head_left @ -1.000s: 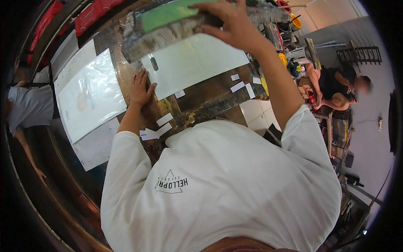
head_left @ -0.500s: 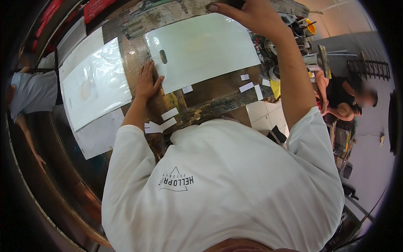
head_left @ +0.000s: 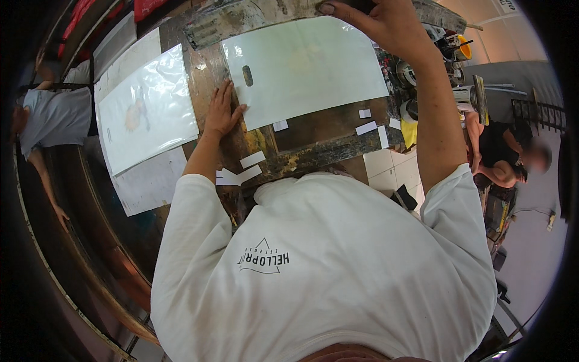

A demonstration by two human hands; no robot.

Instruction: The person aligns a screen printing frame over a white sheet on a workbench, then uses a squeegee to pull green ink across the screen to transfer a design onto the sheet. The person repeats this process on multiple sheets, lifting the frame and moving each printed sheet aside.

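A pale plastic bag with an oval handle hole point(head_left: 307, 75) lies flat on the worn wooden table. My left hand point(head_left: 223, 113) rests on the table beside the bag's left edge, its fingers stretched out and the thumb pointing toward the bag. Beyond the bag, a paint-stained wooden frame point(head_left: 253, 21) crosses the top of the view. My right hand point(head_left: 395, 30) grips this frame at its right part, with the thumb over the near side. The other right fingers are mostly hidden behind it or out of view.
Glossy plastic bags with a faint brownish print point(head_left: 148, 114) lie on the left, over white sheets. Small white paper strips point(head_left: 250, 159) dot the table's near edge. Pots and tools point(head_left: 455, 51) crowd the right. One person point(head_left: 57, 120) stands left, another point(head_left: 503, 148) right.
The whole view has shifted slightly, so things sit a little further right. Both hands keep nearly the same places at the bag and the wooden frame.
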